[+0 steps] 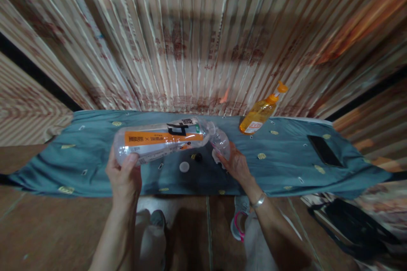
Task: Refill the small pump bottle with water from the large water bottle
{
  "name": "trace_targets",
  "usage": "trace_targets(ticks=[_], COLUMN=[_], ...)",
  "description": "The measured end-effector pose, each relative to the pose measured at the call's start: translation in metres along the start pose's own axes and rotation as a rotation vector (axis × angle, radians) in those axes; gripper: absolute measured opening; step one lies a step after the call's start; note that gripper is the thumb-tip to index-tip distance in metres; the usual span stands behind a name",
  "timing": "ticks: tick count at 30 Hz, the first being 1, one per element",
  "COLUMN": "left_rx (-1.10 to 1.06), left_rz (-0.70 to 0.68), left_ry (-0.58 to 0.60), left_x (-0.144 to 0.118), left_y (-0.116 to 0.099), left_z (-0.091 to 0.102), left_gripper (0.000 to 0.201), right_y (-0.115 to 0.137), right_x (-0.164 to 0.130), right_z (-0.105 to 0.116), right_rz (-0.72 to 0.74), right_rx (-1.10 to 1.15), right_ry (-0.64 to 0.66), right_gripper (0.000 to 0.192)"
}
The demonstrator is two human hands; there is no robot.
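My left hand (124, 171) grips the base end of a large clear plastic bottle (162, 139) with an orange, white and black label. The bottle lies almost level in the air, its neck pointing right. My right hand (237, 163) is closed around a small clear plastic bottle (220, 140), tilted so that its mouth meets the big bottle's neck. Whether any liquid passes between them I cannot tell. Below the bottles, a white round cap (184, 167) and a small black cap-like piece (198, 157) rest on the cloth. Something whitish under my right hand is partly hidden.
An orange pump bottle (259, 114) stands at the back right of the teal patterned cloth (95, 156). A dark phone-like slab (324, 150) lies farther right. A pleated curtain (203, 51) hangs behind. On the floor at right is a black bag (356, 224).
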State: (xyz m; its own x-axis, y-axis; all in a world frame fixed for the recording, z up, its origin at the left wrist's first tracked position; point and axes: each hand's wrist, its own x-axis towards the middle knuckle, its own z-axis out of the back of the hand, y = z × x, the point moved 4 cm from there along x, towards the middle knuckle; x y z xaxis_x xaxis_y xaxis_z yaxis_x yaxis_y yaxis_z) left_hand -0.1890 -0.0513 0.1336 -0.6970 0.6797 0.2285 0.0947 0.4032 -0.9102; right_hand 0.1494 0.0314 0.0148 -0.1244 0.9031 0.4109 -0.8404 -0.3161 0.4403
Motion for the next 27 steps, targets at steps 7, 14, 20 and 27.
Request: trace_targets(ticks=[7,14,20,27], left_rx=[-0.02,-0.072,-0.074,-0.059], left_rz=[0.011,0.006,-0.016,-0.029], left_ry=[-0.006,-0.006,-0.003,0.015], left_x=[0.001,0.002,0.004,0.006], left_y=[0.003,0.004,0.009,0.012], left_z=[0.002,0.002,0.004,0.007], left_gripper=[0.061,0.064,0.058,0.057], right_y=[0.001,-0.001,-0.001,-0.001], right_x=[0.0,0.0,0.0,0.001], right_z=[0.0,-0.001,0.0,0.0], right_rz=[0.008,-0.004,-0.004,0.007], right_rx=[-0.006,0.034,0.026,0.012], right_ry=[0.008,-0.004,-0.005,0.005], right_gripper=[0.062,0.058,0.058,0.06])
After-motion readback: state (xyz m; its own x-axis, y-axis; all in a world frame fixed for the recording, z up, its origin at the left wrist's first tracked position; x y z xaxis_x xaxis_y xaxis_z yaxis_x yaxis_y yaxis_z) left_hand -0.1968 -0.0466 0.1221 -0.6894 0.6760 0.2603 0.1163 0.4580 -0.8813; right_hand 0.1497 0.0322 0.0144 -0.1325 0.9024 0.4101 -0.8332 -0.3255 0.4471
